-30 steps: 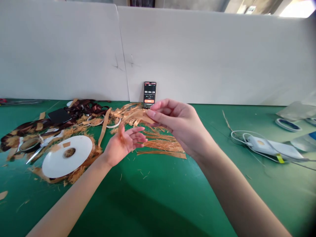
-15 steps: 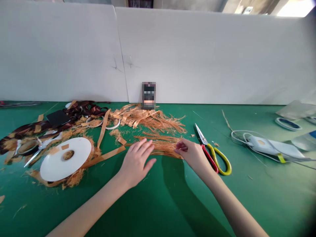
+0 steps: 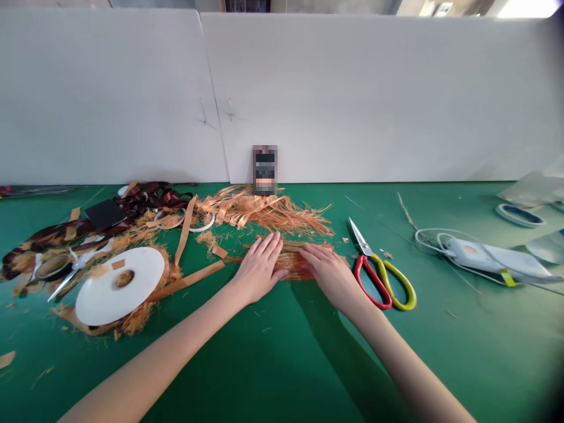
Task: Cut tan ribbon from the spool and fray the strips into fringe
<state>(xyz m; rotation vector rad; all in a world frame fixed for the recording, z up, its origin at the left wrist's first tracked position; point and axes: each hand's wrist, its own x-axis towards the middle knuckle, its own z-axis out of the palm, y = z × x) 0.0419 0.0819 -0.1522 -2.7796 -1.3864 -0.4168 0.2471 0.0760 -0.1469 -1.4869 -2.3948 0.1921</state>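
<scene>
My left hand (image 3: 259, 268) lies flat, fingers spread, on the left end of a bundle of orange-brown fringed strips (image 3: 293, 264). My right hand (image 3: 328, 275) rests on the bundle's right part, fingers pointing left. The strips show between my fingertips, and my palms hide the rest. Just right of my right hand lie red-and-yellow-handled scissors (image 3: 379, 276). A looser pile of the same fringe (image 3: 264, 211) sits just beyond my hands.
Left of my hands is a white tape spool (image 3: 118, 286) among dark brown ribbon (image 3: 145, 200) and scraps on a green mat (image 3: 308, 358). A blurred phone (image 3: 265, 170) leans against a white partition (image 3: 352, 94). A white cable and device (image 3: 484, 258) lie at right.
My two hands have moved closer together and now lie on the strip bundle, covering more of it. The scissors and other items have stayed in place.
</scene>
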